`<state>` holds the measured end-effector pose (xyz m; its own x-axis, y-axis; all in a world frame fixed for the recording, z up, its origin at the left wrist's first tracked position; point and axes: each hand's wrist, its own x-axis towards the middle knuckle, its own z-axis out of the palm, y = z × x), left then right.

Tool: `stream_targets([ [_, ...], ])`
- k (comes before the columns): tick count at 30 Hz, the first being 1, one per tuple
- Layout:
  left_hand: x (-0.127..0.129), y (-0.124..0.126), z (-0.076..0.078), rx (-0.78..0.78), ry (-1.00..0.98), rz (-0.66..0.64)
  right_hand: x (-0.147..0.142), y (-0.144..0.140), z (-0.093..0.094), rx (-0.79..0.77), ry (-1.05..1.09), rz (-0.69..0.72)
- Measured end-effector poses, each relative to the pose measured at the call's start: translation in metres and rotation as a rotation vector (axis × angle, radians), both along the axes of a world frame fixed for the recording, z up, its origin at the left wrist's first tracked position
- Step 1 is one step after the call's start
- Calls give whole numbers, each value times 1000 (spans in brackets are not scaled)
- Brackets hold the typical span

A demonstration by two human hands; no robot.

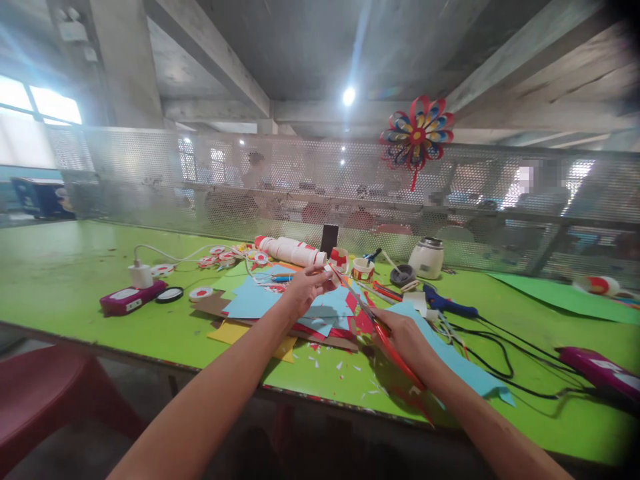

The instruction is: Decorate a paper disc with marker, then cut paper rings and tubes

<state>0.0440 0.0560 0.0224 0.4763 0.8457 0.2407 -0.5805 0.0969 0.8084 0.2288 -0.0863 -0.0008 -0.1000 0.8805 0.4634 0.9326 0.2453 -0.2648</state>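
Observation:
My right hand point(407, 337) is wrapped round the red handles of a pair of scissors point(395, 357), whose blades point up and to the left. The blade tips meet a small white piece with a bit of red point(332, 275), which looks like paper or card. My left hand point(306, 290) pinches this piece between thumb and fingers. Below both hands lie light blue paper sheets point(250, 297) on brown cardboard point(210, 305), with a yellow sheet point(230, 332) partly underneath. Small white and red paper scraps point(340, 365) are scattered near the table's front edge.
A white and red roll of stacked cups point(295, 251), a phone point(329, 239) and a cream jar point(427, 258) stand at the back. A blue glue gun point(450, 303) and black cables lie right. A purple power strip point(133, 297) sits left. A perforated screen point(225, 187) borders the green table point(60, 280).

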Motion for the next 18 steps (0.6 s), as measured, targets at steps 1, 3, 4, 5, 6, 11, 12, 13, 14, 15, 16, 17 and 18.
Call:
stream_targets([
  [1, 0, 0, 0, 3, 1, 4, -1, 0, 1, -4, 5, 2],
  [3, 0, -1, 0, 8, 5, 7, -2, -1, 2, -9, 15, 4],
  [4, 0, -1, 0, 9, 7, 6, -2, -1, 2, -10, 19, 3],
  [5, 0, -1, -1, 9, 8, 3, -3, -2, 2, -12, 22, 2],
  [6, 0, -2, -1, 9, 7, -1, -3, -2, 3, -13, 24, 0],
  [11, 2, -4, -1, 9, -3, -16, -2, -2, 3, -8, 25, -12],
  [12, 2, -4, -1, 10, -3, -18, -2, -2, 3, -5, 25, -14],
  [13, 2, -4, 0, 12, -3, -21, -3, -2, 3, -3, 25, -16],
  [14, 2, -4, 0, 13, -3, -24, -3, -3, 4, -1, 24, -18],
  [15, 1, -4, 0, 15, -3, -26, -3, -3, 4, -1, 24, -21],
  [16, 1, -4, 0, 17, -4, -28, -4, -4, 5, -1, 22, -23],
  [17, 1, -4, 0, 19, -5, -29, -4, -4, 5, -2, 20, -26],
  [18, 1, -4, 0, 21, -6, -30, -5, -5, 6, -5, 18, -28],
])
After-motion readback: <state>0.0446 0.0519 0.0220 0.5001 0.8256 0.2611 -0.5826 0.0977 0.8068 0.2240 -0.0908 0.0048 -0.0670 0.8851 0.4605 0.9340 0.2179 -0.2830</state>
